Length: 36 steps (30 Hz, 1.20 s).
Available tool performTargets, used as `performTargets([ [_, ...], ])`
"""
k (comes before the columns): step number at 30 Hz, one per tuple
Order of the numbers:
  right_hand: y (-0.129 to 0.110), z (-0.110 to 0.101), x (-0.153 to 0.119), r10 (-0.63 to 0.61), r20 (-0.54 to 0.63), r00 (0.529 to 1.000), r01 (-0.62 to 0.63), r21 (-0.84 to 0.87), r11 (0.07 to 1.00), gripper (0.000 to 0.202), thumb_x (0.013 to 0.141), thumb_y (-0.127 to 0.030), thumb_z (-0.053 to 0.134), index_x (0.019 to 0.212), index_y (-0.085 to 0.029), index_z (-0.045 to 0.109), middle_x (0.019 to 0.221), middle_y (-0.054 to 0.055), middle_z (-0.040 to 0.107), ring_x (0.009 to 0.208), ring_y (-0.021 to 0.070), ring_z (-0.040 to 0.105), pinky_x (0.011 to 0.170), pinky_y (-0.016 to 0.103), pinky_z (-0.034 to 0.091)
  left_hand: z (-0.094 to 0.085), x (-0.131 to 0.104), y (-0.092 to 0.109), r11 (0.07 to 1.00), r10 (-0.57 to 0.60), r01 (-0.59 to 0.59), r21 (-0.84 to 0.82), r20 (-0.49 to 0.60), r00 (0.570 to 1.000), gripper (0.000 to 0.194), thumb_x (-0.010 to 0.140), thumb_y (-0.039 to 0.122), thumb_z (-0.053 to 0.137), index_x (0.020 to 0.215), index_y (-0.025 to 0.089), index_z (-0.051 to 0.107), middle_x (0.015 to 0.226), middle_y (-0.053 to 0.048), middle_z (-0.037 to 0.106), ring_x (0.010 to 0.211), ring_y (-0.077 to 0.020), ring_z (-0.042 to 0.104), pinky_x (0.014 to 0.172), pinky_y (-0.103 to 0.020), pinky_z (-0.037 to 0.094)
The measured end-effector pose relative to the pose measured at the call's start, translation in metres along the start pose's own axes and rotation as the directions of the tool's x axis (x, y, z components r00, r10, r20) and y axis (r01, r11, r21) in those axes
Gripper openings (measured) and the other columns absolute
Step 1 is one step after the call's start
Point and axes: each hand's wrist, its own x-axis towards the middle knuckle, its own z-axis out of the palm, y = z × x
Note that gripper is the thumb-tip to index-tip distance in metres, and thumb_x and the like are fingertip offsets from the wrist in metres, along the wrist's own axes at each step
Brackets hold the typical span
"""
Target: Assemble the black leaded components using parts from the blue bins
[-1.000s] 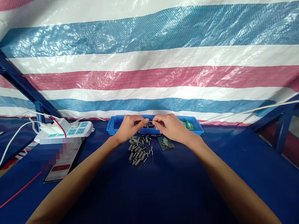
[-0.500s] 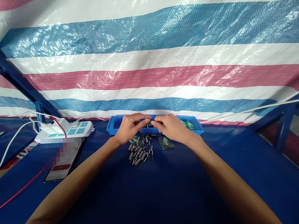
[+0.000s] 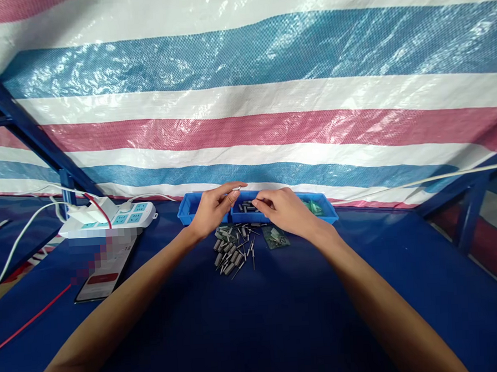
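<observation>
My left hand (image 3: 213, 210) is raised over the left and middle blue bins. Between its thumb and index finger is a small pale piece (image 3: 237, 189), too small to name. My right hand (image 3: 283, 211) hovers at the middle blue bin (image 3: 244, 217), its thumb and index finger pinched together; whether anything is in them I cannot make out. Several dark grey pieces (image 3: 247, 207) lie in that bin. On the table in front of the bins is a heap of grey cylinders (image 3: 230, 267) and thin pins with pale ends (image 3: 253, 258).
A small clear bag of parts (image 3: 276, 237) lies right of the heap. Green packets (image 3: 314, 207) are in the right bin. At left, a white power strip (image 3: 135, 214) with cables and a phone (image 3: 99, 285) lie on the blue table (image 3: 256, 330). A striped sheet (image 3: 245, 130) hangs behind.
My hands were together at the fingertips; now they are apart. My left fingers have moved slightly left and up, and a pale piece shows in them. The middle bin's contents are more visible.
</observation>
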Motion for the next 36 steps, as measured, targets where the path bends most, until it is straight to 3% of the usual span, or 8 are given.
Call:
performTargets([
  [3,-0.001,-0.001,0.000,0.000,-0.015,1.000,0.001,0.026,1.000,0.021,0.094,-0.027,0.045,0.087,-0.018,0.063,0.063,-0.001,0.059,0.055,0.0105,0.047,0.057,0.025,0.030,0.001,-0.001,0.003,1.000,0.021,-0.021,0.009,-0.015,1.000,0.032,0.090,0.038,0.050,0.114,0.019,0.060,0.053,0.005,0.035,0.047,-0.0073,0.034,0.045,-0.018,0.029],
  [7,-0.003,-0.001,-0.001,-0.030,-0.026,0.999,0.032,0.081,0.996,0.021,0.093,-0.026,0.047,0.108,-0.019,0.059,0.067,-0.001,0.061,0.059,0.0112,0.051,0.061,0.024,0.032,0.002,-0.001,0.005,0.998,0.034,-0.032,-0.059,0.034,0.999,0.032,0.089,0.036,0.052,0.116,0.019,0.051,0.055,0.007,0.036,0.047,-0.0070,0.035,0.045,-0.018,0.029],
  [14,-0.007,-0.002,-0.002,-0.093,0.027,0.995,0.090,0.087,0.992,0.022,0.094,-0.025,0.044,0.081,-0.018,0.061,0.062,-0.003,0.055,0.054,0.0088,0.043,0.057,0.024,0.027,0.004,-0.001,0.003,0.991,0.008,0.005,-0.130,0.103,0.995,0.032,0.089,0.039,0.053,0.115,0.020,0.048,0.055,0.008,0.033,0.045,-0.0055,0.031,0.044,-0.017,0.027],
  [19,-0.007,-0.003,-0.002,-0.071,-0.004,0.997,0.071,0.094,0.993,0.018,0.094,-0.028,0.046,0.087,-0.018,0.059,0.059,-0.003,0.052,0.054,0.0096,0.043,0.057,0.024,0.027,0.004,-0.001,0.000,0.991,-0.002,0.016,-0.134,0.107,0.994,0.033,0.088,0.040,0.053,0.114,0.020,0.048,0.055,0.008,0.033,0.045,-0.0054,0.032,0.043,-0.017,0.026],
  [30,-0.008,-0.003,-0.003,-0.145,0.032,0.989,0.142,0.090,0.986,0.031,0.095,-0.027,0.041,0.070,-0.017,0.055,0.059,-0.003,0.050,0.053,0.0087,0.037,0.056,0.025,0.024,0.004,0.000,-0.001,0.987,-0.017,0.032,-0.157,0.096,0.995,0.029,0.088,0.042,0.054,0.104,0.019,0.056,0.054,0.007,0.036,0.046,-0.0055,0.034,0.042,-0.015,0.029],
  [36,-0.006,-0.008,-0.002,-0.102,-0.044,0.994,0.106,0.104,0.989,0.030,0.095,-0.026,0.038,0.075,-0.017,0.058,0.063,-0.001,0.053,0.057,0.0096,0.041,0.059,0.025,0.028,0.002,0.002,-0.005,0.988,-0.070,0.080,-0.130,0.075,0.995,0.031,0.086,0.045,0.055,0.087,0.015,0.062,0.058,0.003,0.048,0.043,-0.0043,0.039,0.041,-0.017,0.032],
])
